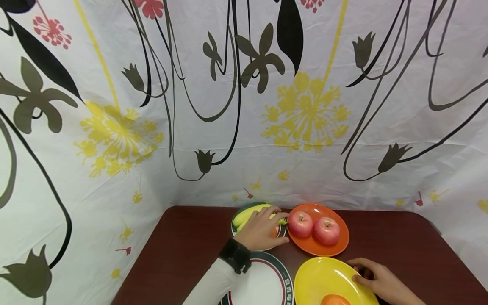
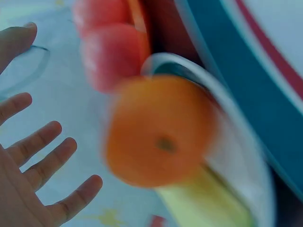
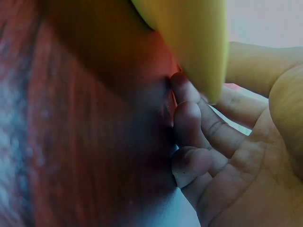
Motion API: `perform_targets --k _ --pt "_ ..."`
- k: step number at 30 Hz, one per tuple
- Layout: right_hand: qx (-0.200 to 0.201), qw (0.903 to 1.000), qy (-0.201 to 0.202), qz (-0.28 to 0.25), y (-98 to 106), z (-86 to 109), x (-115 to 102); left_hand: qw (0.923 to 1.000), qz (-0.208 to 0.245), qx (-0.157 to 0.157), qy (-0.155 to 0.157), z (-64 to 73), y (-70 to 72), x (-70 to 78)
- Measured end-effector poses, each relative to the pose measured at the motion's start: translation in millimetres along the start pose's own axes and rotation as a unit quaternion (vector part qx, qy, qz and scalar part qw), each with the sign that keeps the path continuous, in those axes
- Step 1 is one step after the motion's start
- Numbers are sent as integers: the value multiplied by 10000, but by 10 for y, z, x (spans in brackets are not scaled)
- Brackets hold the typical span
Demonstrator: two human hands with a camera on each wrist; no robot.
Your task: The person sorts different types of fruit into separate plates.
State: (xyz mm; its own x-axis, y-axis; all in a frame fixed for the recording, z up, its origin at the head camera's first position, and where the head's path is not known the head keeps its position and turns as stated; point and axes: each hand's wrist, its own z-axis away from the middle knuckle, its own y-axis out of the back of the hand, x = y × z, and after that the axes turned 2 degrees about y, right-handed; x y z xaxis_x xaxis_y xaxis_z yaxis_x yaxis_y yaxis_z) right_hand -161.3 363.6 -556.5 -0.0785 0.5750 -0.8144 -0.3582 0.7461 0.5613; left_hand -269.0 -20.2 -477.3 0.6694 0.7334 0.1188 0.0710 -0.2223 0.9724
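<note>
My left hand (image 1: 263, 228) reaches over a green-rimmed plate (image 1: 282, 234) at the back, its fingers spread and apart from the fruit. On that plate lie bananas (image 1: 244, 217) and an orange (image 2: 161, 132), which the hand mostly covers in the head view. My right hand (image 1: 375, 279) grips the right rim of a yellow plate (image 1: 312, 275), thumb on top and fingers curled beneath the edge. An orange-coloured fruit (image 1: 335, 300) sits on the yellow plate, cut off by the bottom of the head view.
An orange plate (image 1: 309, 248) with two apples (image 1: 326, 231) stands at the back, beside the banana plate. A large white plate with a green rim (image 1: 259, 281) lies left of the yellow one. Behind the dark table (image 1: 183, 250) hangs a flower-patterned cloth (image 1: 213, 135).
</note>
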Motion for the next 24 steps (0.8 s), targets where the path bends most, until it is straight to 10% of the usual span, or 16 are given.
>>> perform_targets --k 10,24 --pt "-71 10000 -15 -64 15 -3 15 9982 210 -457 322 76 -455 -319" --pt "-74 9995 -125 -278 6 1 29 9970 541 -377 405 90 -541 -342"
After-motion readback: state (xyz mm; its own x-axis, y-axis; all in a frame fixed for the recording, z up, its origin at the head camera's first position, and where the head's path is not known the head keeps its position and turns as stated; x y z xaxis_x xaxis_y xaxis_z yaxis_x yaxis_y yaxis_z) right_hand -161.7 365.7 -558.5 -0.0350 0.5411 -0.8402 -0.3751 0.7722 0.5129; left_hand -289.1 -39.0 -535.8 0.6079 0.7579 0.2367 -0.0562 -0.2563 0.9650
